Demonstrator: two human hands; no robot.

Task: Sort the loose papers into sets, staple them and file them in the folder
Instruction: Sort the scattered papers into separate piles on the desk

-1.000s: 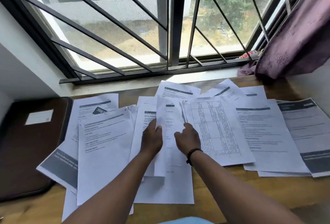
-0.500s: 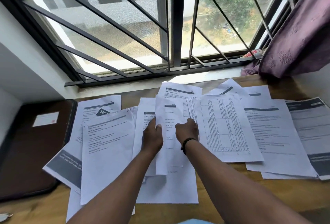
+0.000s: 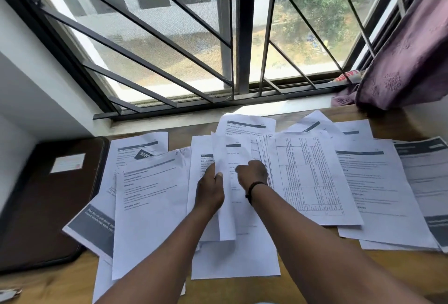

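Left hand (image 3: 210, 188) pinches lifted sheet (image 3: 230, 182) for reading; right hand (image 3: 252, 172), fingers curled, grip unclear, at its right edge. Folder (image 3: 48, 206) far left, unfilled.

bright daylight from window (image 3: 218, 36) | glare on sill | wide-angle edge bending | slight softness overall

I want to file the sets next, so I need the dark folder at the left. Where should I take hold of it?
Grip the dark folder along its right long edge, near the far corner, coming in with the left hand. It lies flat and closed on the table, and loose papers overlap that edge lower down, so the far end looks the freest to lift, though the left side runs out of view.
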